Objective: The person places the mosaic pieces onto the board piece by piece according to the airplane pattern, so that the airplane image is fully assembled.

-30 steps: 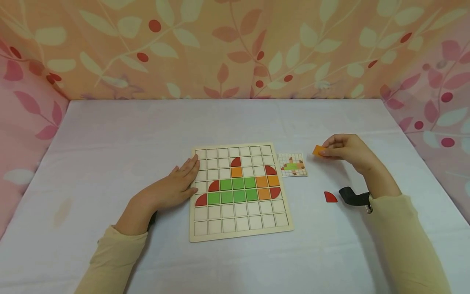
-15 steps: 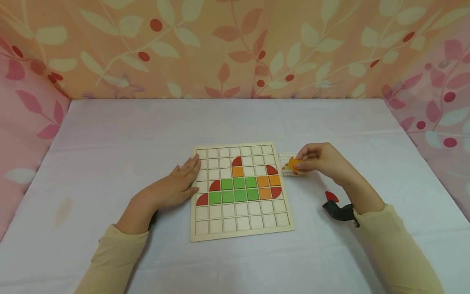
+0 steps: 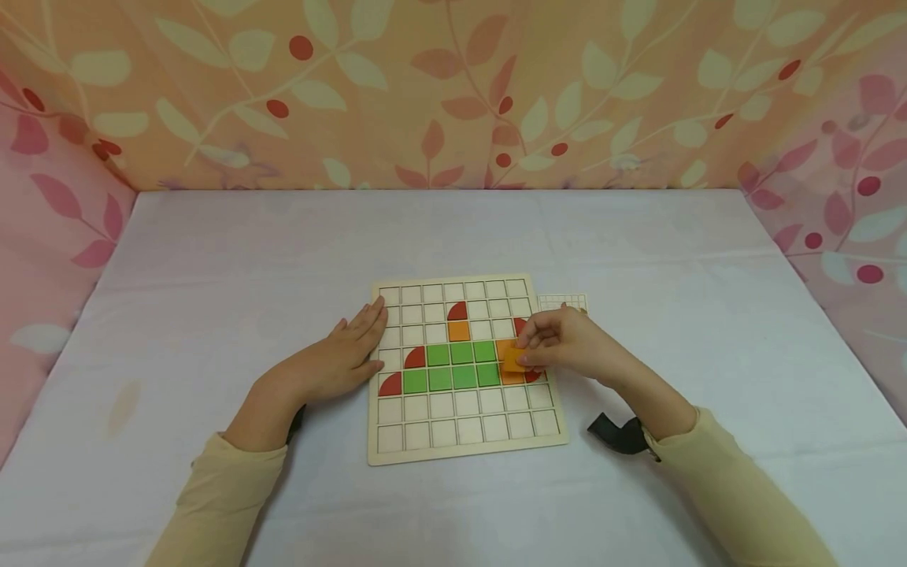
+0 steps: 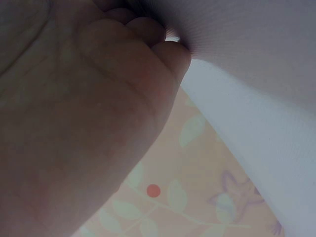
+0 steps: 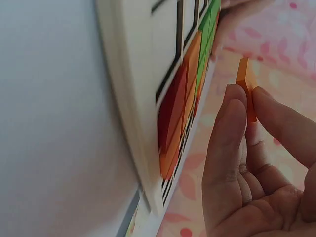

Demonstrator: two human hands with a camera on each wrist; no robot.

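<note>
A pale wooden grid board point(image 3: 468, 455) lies on the white table, with green and orange squares and red quarter-round pieces set in its cells. My left hand point(image 3: 338, 354) lies along the board's left edge, fingers straight and touching it. Over the board's right side my right hand point(image 3: 567, 339) pinches an orange square tile point(image 3: 513, 361) between thumb and fingers. In the right wrist view the orange tile point(image 5: 247, 89) is held on edge, apart from the board's face. The red pieces at the board's right side are partly covered by this hand.
A small printed pattern card point(image 3: 563, 301) lies against the board's right edge, mostly hidden under the right hand. A black wrist-camera mount point(image 3: 620, 435) hangs below the right wrist. Patterned cloth walls point(image 3: 439, 94) stand at the back and sides.
My right hand has carried the orange tile left and toward me, from beyond the card to over the board. The loose red quarter-round piece is now out of sight. The left hand stays put.
</note>
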